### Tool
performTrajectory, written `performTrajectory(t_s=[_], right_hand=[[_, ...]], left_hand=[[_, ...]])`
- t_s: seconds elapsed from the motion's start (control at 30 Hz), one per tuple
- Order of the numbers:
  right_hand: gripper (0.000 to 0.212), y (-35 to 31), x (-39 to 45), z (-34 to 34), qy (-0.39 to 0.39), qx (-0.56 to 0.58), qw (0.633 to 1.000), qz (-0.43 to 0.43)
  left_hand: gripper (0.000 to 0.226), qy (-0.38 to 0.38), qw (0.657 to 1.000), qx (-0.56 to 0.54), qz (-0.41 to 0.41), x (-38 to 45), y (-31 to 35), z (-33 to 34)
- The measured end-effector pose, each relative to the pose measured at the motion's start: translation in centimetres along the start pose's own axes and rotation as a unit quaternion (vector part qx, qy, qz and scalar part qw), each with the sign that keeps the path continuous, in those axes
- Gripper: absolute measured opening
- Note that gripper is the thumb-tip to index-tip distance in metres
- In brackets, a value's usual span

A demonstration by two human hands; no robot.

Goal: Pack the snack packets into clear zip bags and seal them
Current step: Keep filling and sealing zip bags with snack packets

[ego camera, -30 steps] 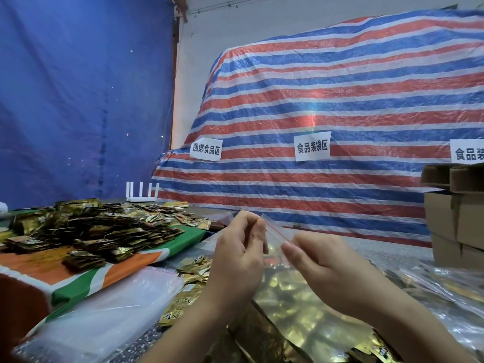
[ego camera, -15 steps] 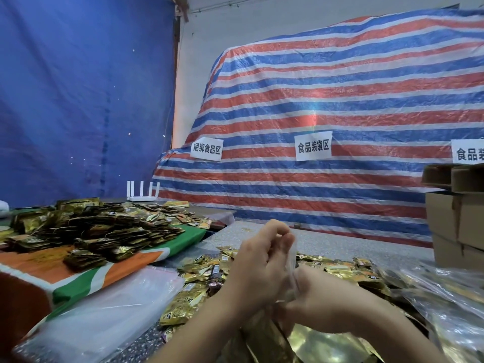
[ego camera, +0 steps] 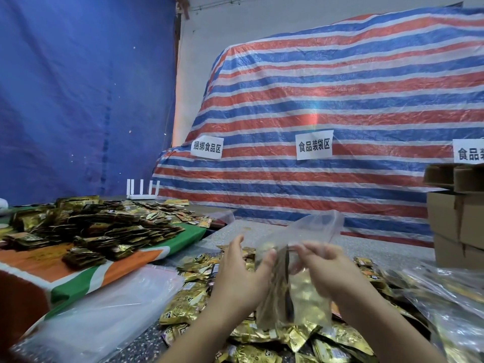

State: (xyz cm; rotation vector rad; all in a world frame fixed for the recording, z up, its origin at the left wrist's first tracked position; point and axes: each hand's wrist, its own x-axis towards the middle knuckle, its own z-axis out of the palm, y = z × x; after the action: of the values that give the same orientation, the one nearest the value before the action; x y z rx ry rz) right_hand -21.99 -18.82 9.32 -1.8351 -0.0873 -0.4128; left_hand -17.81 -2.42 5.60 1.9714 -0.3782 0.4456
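A clear zip bag (ego camera: 303, 271) stands upright between my hands, with gold snack packets inside it and its open top flopping up and to the right. My left hand (ego camera: 241, 273) grips the bag's left side, thumb against it. On the right side my right hand (ego camera: 324, 268) holds the bag with fingers curled at its middle. Loose gold snack packets (ego camera: 193, 302) lie heaped on the speckled table (ego camera: 235, 229) under and around the bag.
A stack of empty clear bags (ego camera: 104, 318) lies at the lower left. A second pile of dark and gold packets (ego camera: 99, 226) covers the green and orange cloth at left. Cardboard boxes (ego camera: 458, 218) stand at right, filled clear bags (ego camera: 450, 297) beside them. A striped tarp rises behind.
The bag was pinched at its top edge, then lowered onto the packet pile. Now both hands grip it lower down and its top has sprung open upward.
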Motion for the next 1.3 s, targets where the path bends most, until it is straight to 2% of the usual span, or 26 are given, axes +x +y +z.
performTrajectory(t_s=[0.07, 0.13, 0.2, 0.27, 0.37, 0.53, 0.63, 0.7, 0.8, 0.87, 0.93, 1.03, 1.1, 1.2, 1.3], right_hand=[[0.030, -0.1, 0.1, 0.3, 0.035, 0.038, 0.999, -0.004], [0.025, -0.1, 0.0, 0.6, 0.039, 0.090, 0.995, 0.008], [0.023, -0.3, -0.4, 0.5, 0.029, 0.133, 0.990, 0.031], [0.021, -0.1, -0.6, 0.3, 0.027, 0.155, 0.986, 0.059], [0.024, 0.6, -0.5, -0.5, 0.055, 0.149, 0.982, 0.103], [0.032, 1.5, -0.4, -2.8, 0.076, 0.169, 0.975, 0.124], [0.034, 2.5, 0.0, -4.8, 0.100, 0.219, 0.958, 0.154], [0.038, 3.2, 0.4, -6.5, 0.124, 0.249, 0.946, 0.165], [0.045, 4.6, 1.6, -10.1, 0.153, 0.338, 0.916, 0.151], [0.047, 5.2, 2.5, -12.9, 0.176, 0.417, 0.885, 0.109], [0.045, 5.7, 3.4, -15.7, 0.216, 0.465, 0.857, 0.060], [0.053, 7.2, 4.8, -19.2, 0.274, 0.453, 0.848, 0.034], [0.049, 9.3, 5.4, -20.2, 0.303, 0.427, 0.848, 0.074], [0.046, 12.8, 5.6, -20.7, 0.346, 0.402, 0.828, 0.181], [0.039, 14.7, 5.8, -20.9, 0.365, 0.390, 0.819, 0.209]], left_hand=[[0.106, -0.061, 0.994, -0.058, -0.066, -0.4, -0.1, 0.7], [0.116, -0.134, 0.965, -0.180, -0.136, -0.7, 0.0, 1.5], [0.103, -0.208, 0.910, -0.310, -0.182, -0.8, -0.3, 2.3], [0.087, -0.267, 0.878, -0.356, -0.179, -0.9, -0.6, 3.2], [0.059, -0.307, 0.876, -0.347, -0.135, -1.4, -0.1, 4.6], [0.053, -0.295, 0.860, -0.385, -0.161, -0.9, 0.4, 7.3], [0.061, -0.288, 0.868, -0.364, -0.174, -0.4, 1.3, 9.2], [0.069, -0.282, 0.892, -0.318, -0.156, 0.1, 2.3, 10.5], [0.081, -0.214, 0.936, -0.244, -0.135, 1.0, 2.9, 12.1], [0.076, -0.170, 0.955, -0.216, -0.109, 1.6, 2.5, 13.0], [0.070, -0.157, 0.962, -0.203, -0.091, 1.9, 2.0, 13.7], [0.061, -0.159, 0.964, -0.194, -0.086, 2.0, 1.4, 14.3], [0.051, -0.169, 0.964, -0.190, -0.082, 1.9, 1.0, 14.5], [0.035, -0.178, 0.964, -0.179, -0.082, 1.6, 0.2, 14.8], [0.023, -0.181, 0.965, -0.173, -0.081, 1.5, 0.0, 14.6]])
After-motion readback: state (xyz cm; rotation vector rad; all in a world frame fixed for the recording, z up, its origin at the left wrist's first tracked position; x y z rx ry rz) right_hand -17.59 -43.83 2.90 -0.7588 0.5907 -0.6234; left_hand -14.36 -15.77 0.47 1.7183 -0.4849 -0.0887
